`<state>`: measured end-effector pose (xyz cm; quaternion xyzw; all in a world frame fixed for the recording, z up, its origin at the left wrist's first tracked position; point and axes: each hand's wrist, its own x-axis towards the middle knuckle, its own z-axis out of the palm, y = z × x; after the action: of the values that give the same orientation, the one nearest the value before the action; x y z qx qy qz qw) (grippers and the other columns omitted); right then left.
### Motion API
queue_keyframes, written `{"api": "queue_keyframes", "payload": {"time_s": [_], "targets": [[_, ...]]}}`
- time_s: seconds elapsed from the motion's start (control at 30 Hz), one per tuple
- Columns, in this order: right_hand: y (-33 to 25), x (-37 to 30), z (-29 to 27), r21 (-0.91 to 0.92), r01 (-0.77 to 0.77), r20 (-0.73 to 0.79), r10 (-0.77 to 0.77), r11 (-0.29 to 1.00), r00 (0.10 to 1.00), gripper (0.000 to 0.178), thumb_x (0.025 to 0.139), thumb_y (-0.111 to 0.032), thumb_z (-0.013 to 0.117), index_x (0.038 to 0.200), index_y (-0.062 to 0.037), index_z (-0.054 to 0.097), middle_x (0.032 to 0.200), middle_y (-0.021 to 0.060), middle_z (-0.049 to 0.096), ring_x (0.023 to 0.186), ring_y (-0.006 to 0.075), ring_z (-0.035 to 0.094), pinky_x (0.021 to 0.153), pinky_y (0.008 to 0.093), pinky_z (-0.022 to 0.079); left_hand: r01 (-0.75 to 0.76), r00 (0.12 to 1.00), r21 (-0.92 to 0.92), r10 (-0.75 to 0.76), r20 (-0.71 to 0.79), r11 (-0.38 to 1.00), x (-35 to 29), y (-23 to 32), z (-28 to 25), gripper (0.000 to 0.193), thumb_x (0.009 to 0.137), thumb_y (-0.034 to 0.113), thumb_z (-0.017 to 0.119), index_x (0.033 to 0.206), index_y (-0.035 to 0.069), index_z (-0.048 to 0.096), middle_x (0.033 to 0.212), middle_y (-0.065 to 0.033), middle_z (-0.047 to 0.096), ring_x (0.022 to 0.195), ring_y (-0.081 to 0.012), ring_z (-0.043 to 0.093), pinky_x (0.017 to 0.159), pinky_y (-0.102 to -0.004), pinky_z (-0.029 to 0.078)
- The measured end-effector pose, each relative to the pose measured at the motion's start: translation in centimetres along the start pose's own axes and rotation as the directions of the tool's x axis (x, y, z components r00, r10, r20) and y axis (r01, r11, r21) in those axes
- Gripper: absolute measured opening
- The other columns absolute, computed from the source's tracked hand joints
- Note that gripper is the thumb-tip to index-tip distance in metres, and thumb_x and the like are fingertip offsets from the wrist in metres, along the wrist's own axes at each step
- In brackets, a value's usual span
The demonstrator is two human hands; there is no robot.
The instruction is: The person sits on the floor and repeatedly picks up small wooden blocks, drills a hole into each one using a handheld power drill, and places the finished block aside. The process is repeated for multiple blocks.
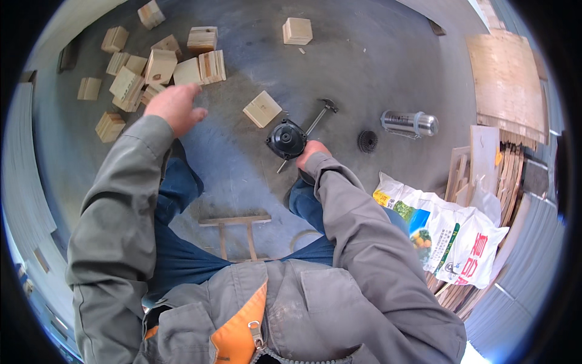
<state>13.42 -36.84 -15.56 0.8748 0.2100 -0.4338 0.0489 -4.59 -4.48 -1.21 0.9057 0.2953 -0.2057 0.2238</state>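
Observation:
My left hand (176, 109) is stretched out over the floor at the front edge of a pile of wooden blocks (161, 66), its thumb apart from the fingers and nothing visible in it. My right hand (312, 153) is closed on a black nail gun (286, 139), seen from above with its round cap uppermost; its grip is mostly hidden. A claw hammer (328, 105) lies on the floor, its shaft passing under or behind the nail gun. Just beyond the tool sits a single wooden block (262, 109) with a visible seam.
A dark coil of nails (367, 141) and a steel thermos flask (410, 124) lie to the right. Another wooden block (297, 31) stands farther off. A printed white sack (454, 233) rests by stacked boards (509, 85) at the right. A wooden stool frame (235, 221) shows between my legs.

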Motion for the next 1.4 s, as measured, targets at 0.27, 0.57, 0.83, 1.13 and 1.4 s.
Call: {"api": "queue_keyframes", "payload": {"time_s": [0.27, 0.57, 0.83, 1.13, 1.4], "targets": [[-1.1, -1.2, -0.4, -0.076, -0.036, 0.081, 0.043, 0.996, 0.996, 0.042, 0.082, -0.025, 0.077, 0.123, -0.0151, 0.075, 0.125, 0.0133, 0.075, 0.117, 0.0341, 0.071, 0.099, 0.0418, 0.058, 0.015, 0.999, -0.140, -0.020, -0.036, 0.990, 7.1, 2.0, 13.3, 0.075, 0.082, 0.027, 0.084, 0.148, 0.008, 0.053, 0.142, -0.0219, 0.060, 0.131, -0.0382, 0.060, 0.111, -0.0443, 0.049], [-1.2, -1.3, -0.3, -0.051, 0.008, 0.095, -0.003, 0.999, 0.995, 0.048, 0.080, -0.024, 0.078, 0.125, -0.0093, 0.071, 0.128, 0.0153, 0.072, 0.118, 0.0350, 0.070, 0.100, 0.0442, 0.058, 0.030, 0.996, -0.243, -0.049, -0.072, 0.969, 11.5, 7.6, 23.4, 0.110, 0.075, 0.031, 0.088, 0.164, 0.014, 0.026, 0.160, -0.0180, 0.040, 0.145, -0.0416, 0.044, 0.118, -0.0476, 0.043], [-0.8, -1.7, 0.3, -0.052, 0.075, 0.028, -0.073, 0.996, 0.997, 0.042, 0.084, -0.022, 0.072, 0.123, -0.0086, 0.067, 0.125, 0.0192, 0.070, 0.116, 0.0399, 0.069, 0.099, 0.0486, 0.056, 0.121, 0.991, -0.248, -0.104, 0.081, 0.961, 14.2, 8.4, 23.0, 0.122, 0.071, 0.034, 0.091, 0.166, 0.008, 0.019, 0.157, -0.0242, 0.042, 0.142, -0.0428, 0.047, 0.117, -0.0473, 0.043], [-1.8, -2.2, 0.2, -0.147, 0.018, 0.038, -0.013, 0.989, 0.999, 0.043, 0.087, -0.025, 0.072, 0.125, -0.0079, 0.066, 0.128, 0.0168, 0.068, 0.120, 0.0362, 0.067, 0.103, 0.0460, 0.054, -0.028, 0.987, -0.170, 0.054, 0.150, 0.985, 13.2, 4.2, 17.8, 0.110, 0.064, 0.033, 0.088, 0.158, 0.009, 0.037, 0.135, -0.0241, 0.063, 0.126, -0.0411, 0.062, 0.108, -0.0453, 0.052], [-2.2, -2.0, 1.0, -0.150, 0.011, -0.017, -0.014, 0.989, 1.000, 0.041, 0.083, -0.020, 0.073, 0.124, -0.0134, 0.071, 0.122, 0.0159, 0.074, 0.118, 0.0378, 0.068, 0.102, 0.0438, 0.055, -0.024, 0.959, 0.114, -0.009, 0.285, 0.993, 9.0, -8.6, 1.7, 0.107, 0.056, 0.031, 0.093, 0.152, 0.008, 0.051, 0.130, -0.0229, 0.070, 0.121, -0.0354, 0.068, 0.105, -0.0410, 0.053]]}}
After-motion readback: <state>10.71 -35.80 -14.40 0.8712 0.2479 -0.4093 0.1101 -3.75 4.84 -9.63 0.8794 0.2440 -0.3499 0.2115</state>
